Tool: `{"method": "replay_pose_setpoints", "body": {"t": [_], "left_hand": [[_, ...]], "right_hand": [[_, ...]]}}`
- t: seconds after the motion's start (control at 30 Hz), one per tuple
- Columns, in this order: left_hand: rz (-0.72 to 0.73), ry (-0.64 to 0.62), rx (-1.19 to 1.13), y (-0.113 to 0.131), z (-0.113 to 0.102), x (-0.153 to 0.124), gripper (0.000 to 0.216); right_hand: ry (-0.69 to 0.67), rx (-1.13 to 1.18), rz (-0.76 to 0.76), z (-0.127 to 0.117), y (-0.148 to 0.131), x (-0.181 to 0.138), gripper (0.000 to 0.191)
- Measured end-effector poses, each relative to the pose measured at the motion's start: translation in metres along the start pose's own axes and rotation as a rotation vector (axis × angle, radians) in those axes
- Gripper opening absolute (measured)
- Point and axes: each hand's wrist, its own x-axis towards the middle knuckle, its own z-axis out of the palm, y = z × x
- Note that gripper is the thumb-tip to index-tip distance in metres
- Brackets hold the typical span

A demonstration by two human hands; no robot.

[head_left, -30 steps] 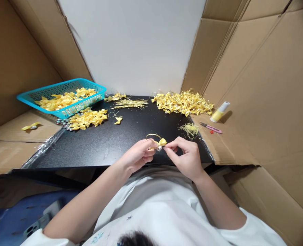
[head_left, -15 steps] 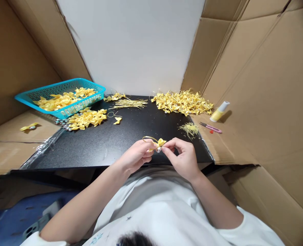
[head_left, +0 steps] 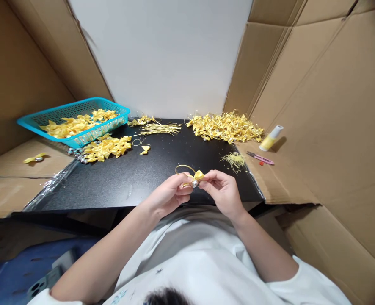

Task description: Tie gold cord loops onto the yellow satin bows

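Both hands meet over the front edge of the black table [head_left: 133, 178]. Between them is a small yellow ribbon bow [head_left: 197, 176] with a silvery bead and a loop of gold cord. My left hand [head_left: 170, 195] pinches the bow from the left, fingers curled. My right hand [head_left: 223, 190] pinches it from the right with thumb and forefinger. A pile of finished yellow bows [head_left: 226, 126] lies at the back right of the table.
A turquoise basket [head_left: 71, 111] with yellow bows sits at the left, more bows [head_left: 106, 147] beside it. Gold cords [head_left: 158, 128] lie at the back. Thread scraps [head_left: 235, 159], pink snips [head_left: 261, 159] and a yellow spool [head_left: 271, 138] lie right. Cardboard walls surround the table.
Both hands with the bow have shifted slightly left and closer together. Nothing else on the table has moved.
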Motion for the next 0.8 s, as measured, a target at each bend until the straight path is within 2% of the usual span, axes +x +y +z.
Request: {"method": "replay_pose_setpoints", "body": {"t": [0.3,0.57,0.8], "left_hand": [[0.0,0.02,-0.007,0.002,0.002,-0.002,0.026],[-0.043,0.022,-0.044,0.003,0.004,-0.004,0.023],[0.052,0.036,0.026,0.001,0.007,-0.005,0.027]], "right_hand": [[-0.012,-0.251,-0.166,-0.005,-0.01,-0.005,0.006],[-0.018,-0.318,-0.209,-0.007,-0.02,-0.007,0.007],[0.014,-0.38,-0.244,-0.005,-0.028,-0.009,0.007]]}}
